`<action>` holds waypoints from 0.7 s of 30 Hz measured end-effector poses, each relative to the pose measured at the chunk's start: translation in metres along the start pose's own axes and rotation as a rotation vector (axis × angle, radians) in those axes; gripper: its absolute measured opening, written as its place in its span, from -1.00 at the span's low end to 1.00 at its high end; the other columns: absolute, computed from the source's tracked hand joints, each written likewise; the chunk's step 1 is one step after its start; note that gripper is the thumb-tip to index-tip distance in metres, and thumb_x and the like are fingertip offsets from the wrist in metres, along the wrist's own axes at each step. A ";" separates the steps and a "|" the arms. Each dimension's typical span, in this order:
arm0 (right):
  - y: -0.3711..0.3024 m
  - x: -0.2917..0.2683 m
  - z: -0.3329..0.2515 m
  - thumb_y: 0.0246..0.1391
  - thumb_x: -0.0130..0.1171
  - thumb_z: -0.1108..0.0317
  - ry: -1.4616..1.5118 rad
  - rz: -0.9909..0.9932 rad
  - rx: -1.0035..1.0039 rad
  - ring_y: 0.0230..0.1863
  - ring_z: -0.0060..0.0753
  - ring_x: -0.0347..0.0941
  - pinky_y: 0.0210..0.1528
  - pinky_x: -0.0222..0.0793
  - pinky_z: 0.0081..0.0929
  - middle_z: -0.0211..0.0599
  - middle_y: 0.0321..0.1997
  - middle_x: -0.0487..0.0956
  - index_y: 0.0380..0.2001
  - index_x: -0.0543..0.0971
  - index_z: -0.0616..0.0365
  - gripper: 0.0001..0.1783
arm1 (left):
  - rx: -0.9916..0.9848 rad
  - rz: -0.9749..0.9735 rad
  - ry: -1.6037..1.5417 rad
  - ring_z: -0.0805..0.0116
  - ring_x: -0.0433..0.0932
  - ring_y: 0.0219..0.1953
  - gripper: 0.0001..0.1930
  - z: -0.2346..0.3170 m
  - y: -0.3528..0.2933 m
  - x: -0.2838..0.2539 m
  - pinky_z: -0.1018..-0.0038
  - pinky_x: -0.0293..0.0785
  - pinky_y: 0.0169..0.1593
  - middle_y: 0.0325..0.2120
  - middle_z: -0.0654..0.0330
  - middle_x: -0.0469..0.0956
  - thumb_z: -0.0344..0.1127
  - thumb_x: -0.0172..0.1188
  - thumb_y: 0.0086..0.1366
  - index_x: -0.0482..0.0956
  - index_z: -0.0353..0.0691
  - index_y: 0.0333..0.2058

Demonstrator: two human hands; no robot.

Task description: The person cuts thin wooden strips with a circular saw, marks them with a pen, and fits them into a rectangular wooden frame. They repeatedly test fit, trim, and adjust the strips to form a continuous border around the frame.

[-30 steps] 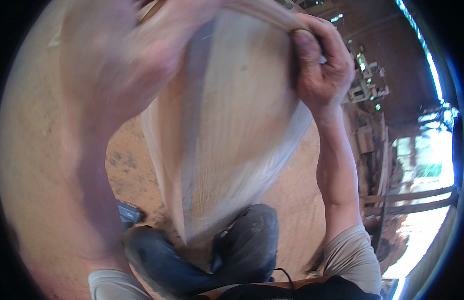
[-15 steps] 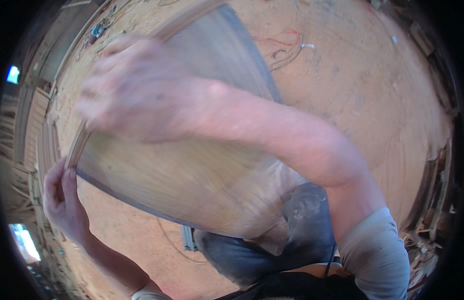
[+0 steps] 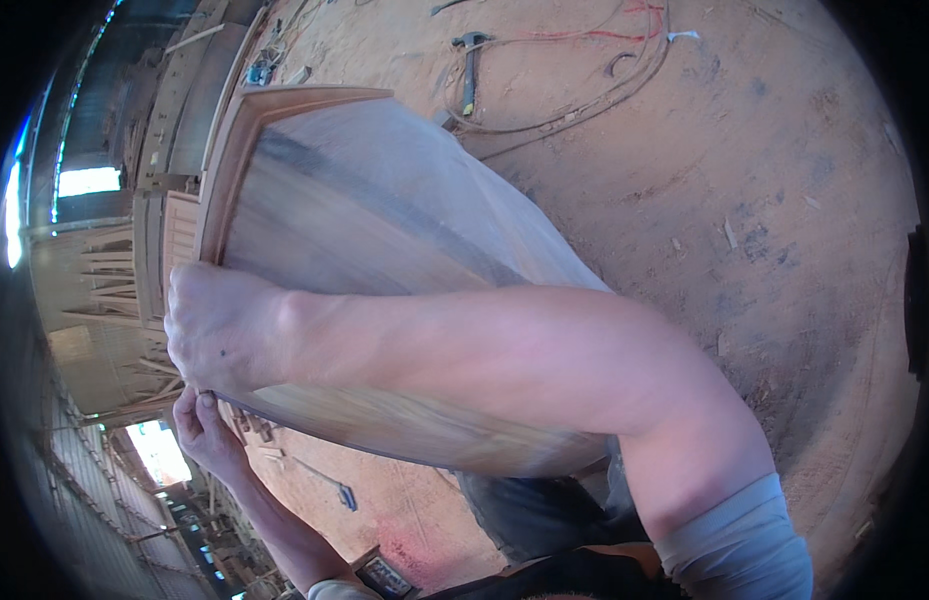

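Both hands at the panel's raised rim

The wooden panel (image 3: 364, 215) stretches from the right hand (image 3: 224, 330) toward four o'clock, its long axis running roughly ten to four, its lower end by the dark trousers (image 3: 514, 510). The right hand, nearer its middle, is closed in a fist over the rim (image 3: 229, 185); the fingertips are hidden. Just beside it at six o'clock, the left hand (image 3: 212, 437) appears to pinch the panel's corner narrowly between thumb and fingers.
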State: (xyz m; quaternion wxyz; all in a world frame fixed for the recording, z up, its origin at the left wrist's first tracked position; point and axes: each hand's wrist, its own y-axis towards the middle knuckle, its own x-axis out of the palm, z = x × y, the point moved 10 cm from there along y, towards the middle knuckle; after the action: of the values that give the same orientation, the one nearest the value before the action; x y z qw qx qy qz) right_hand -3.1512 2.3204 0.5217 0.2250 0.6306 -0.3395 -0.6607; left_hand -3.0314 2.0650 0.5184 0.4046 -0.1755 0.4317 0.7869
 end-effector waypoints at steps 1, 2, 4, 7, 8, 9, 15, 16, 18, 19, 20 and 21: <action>-0.003 -0.004 -0.001 0.27 0.25 0.14 -0.005 -0.037 0.020 -0.04 -0.45 0.68 0.01 0.40 -0.37 -0.58 -0.20 0.78 -0.23 0.81 -0.10 -0.79 | -0.024 -0.008 -0.023 0.43 0.62 -0.05 -0.80 -0.001 -0.001 0.001 0.42 0.56 0.17 -0.11 0.15 0.67 -0.39 0.25 0.54 0.60 -0.37 0.02; -0.005 -0.007 -0.003 0.28 0.25 0.12 -0.009 -0.071 0.038 -0.02 -0.46 0.68 0.01 0.40 -0.36 -0.61 -0.17 0.79 -0.20 0.81 -0.13 -0.78 | -0.046 -0.013 -0.043 0.44 0.61 -0.05 -0.81 -0.001 -0.003 0.001 0.40 0.57 0.17 -0.12 0.16 0.66 -0.38 0.23 0.56 0.59 -0.35 0.02; -0.008 -0.007 -0.006 0.30 0.25 0.09 -0.012 -0.142 0.067 0.02 -0.48 0.68 0.03 0.39 -0.34 -0.67 -0.12 0.79 -0.16 0.82 -0.18 -0.77 | -0.037 -0.035 -0.090 0.47 0.59 -0.11 -0.83 0.006 -0.004 0.002 0.45 0.55 0.09 -0.16 0.20 0.63 -0.39 0.26 0.54 0.58 -0.34 -0.01; -0.009 -0.006 -0.005 0.32 0.25 0.05 -0.003 -0.071 -0.009 0.06 -0.50 0.67 0.05 0.39 -0.34 -0.68 -0.04 0.79 -0.08 0.82 -0.22 -0.74 | -0.059 -0.050 -0.108 0.58 0.54 -0.25 -0.82 0.012 -0.002 0.002 0.62 0.48 -0.13 -0.26 0.29 0.61 -0.39 0.31 0.51 0.58 -0.33 -0.03; -0.008 -0.004 -0.005 0.33 0.25 0.04 -0.006 -0.060 -0.045 0.07 -0.50 0.66 0.05 0.39 -0.34 -0.67 -0.02 0.79 -0.05 0.81 -0.23 -0.72 | -0.076 -0.041 -0.072 0.58 0.54 -0.28 -0.82 0.013 -0.002 0.000 0.63 0.47 -0.16 -0.27 0.29 0.62 -0.39 0.31 0.50 0.58 -0.33 -0.03; -0.007 -0.006 -0.005 0.30 0.28 0.03 0.005 -0.001 -0.052 0.05 -0.51 0.66 0.05 0.39 -0.37 -0.69 -0.06 0.79 -0.08 0.81 -0.23 -0.74 | -0.088 -0.031 -0.041 0.57 0.54 -0.30 -0.82 0.012 0.000 0.000 0.65 0.47 -0.19 -0.28 0.30 0.62 -0.40 0.31 0.50 0.58 -0.33 -0.02; 0.002 0.006 -0.012 0.31 0.27 -0.02 -0.024 -0.031 -0.084 0.17 -0.43 0.63 0.17 0.43 -0.25 -0.63 0.04 0.77 0.15 0.72 -0.16 -0.57 | -0.122 0.026 0.186 0.41 0.73 -0.26 -0.81 0.026 -0.003 -0.002 0.59 0.66 -0.16 -0.21 0.16 0.72 -0.48 0.30 0.45 0.61 -0.38 -0.02; 0.002 0.005 -0.013 0.31 0.27 -0.02 -0.027 -0.032 -0.081 0.18 -0.43 0.63 0.18 0.43 -0.25 -0.63 0.04 0.77 0.15 0.72 -0.16 -0.57 | -0.112 0.007 0.217 0.39 0.73 -0.24 -0.81 0.030 -0.002 0.002 0.57 0.66 -0.14 -0.20 0.15 0.72 -0.47 0.29 0.45 0.61 -0.39 -0.01; 0.002 0.001 -0.013 0.31 0.27 -0.02 -0.020 -0.021 -0.073 0.18 -0.42 0.63 0.18 0.43 -0.24 -0.62 0.05 0.76 0.16 0.72 -0.16 -0.56 | -0.116 -0.002 0.260 0.36 0.73 -0.20 -0.79 0.036 -0.003 0.003 0.53 0.65 -0.10 -0.18 0.13 0.72 -0.46 0.27 0.46 0.62 -0.39 0.00; 0.001 0.000 -0.012 0.31 0.27 -0.02 -0.019 -0.016 -0.069 0.18 -0.42 0.63 0.18 0.43 -0.24 -0.61 0.05 0.76 0.16 0.71 -0.16 -0.56 | -0.113 -0.005 0.269 0.34 0.73 -0.18 -0.79 0.037 -0.003 0.003 0.50 0.65 -0.08 -0.17 0.12 0.72 -0.45 0.26 0.47 0.62 -0.39 0.01; 0.001 -0.003 -0.011 0.31 0.27 -0.02 -0.014 -0.007 -0.068 0.19 -0.41 0.63 0.19 0.43 -0.24 -0.61 0.05 0.76 0.16 0.71 -0.15 -0.56 | -0.109 -0.005 0.273 0.33 0.73 -0.17 -0.78 0.037 -0.002 0.001 0.48 0.65 -0.06 -0.16 0.11 0.72 -0.44 0.26 0.47 0.62 -0.40 0.02; 0.000 -0.005 -0.012 0.31 0.27 -0.02 -0.019 -0.001 -0.067 0.19 -0.41 0.63 0.19 0.43 -0.24 -0.61 0.05 0.76 0.16 0.71 -0.15 -0.56 | -0.110 -0.011 0.287 0.31 0.72 -0.15 -0.77 0.035 -0.002 0.000 0.46 0.65 -0.04 -0.15 0.09 0.72 -0.43 0.25 0.48 0.62 -0.40 0.03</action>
State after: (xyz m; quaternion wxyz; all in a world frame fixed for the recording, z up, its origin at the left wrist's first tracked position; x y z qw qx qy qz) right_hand -3.1394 2.3216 0.5255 0.2426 0.6166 -0.3189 -0.6777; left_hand -3.0273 2.0940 0.5375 0.3327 -0.3102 0.4402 0.7742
